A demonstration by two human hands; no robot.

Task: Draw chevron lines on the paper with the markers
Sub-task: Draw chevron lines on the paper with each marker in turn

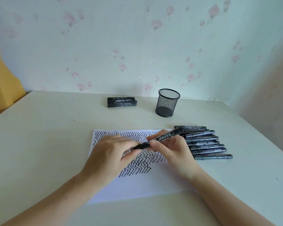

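Head view. A white sheet of paper (137, 188) lies flat on the pale worktop (47, 128) and serves as the landmark. Rows of black chevron lines (137, 167) cover the far part of the paper and reach toward its middle; the near part is blank.

Both hands are above the middle of the paper. The right hand (171, 154) holds a black marker (160, 138) by its barrel, thumb and fingers curled round it; the marker lies slantwise, its rear end pointing up and away toward the paper's far right corner. The left hand (111, 152) pinches the marker's lower, left-hand end between thumb and fingers. Each grip is thus clamped on the same marker. Whether the cap is on or off cannot be told, as the fingers hide that end.

Just beyond the paper's right edge, a row of black markers (206, 142) lies side by side on the worktop, roughly parallel to one another. Beyond the paper's far edge, to the right of centre, stands an upright black mesh pen cup (167, 101). Beyond the far edge, near centre, a small group of black markers (121, 101) lies together, close to the flowered wall (137, 46).
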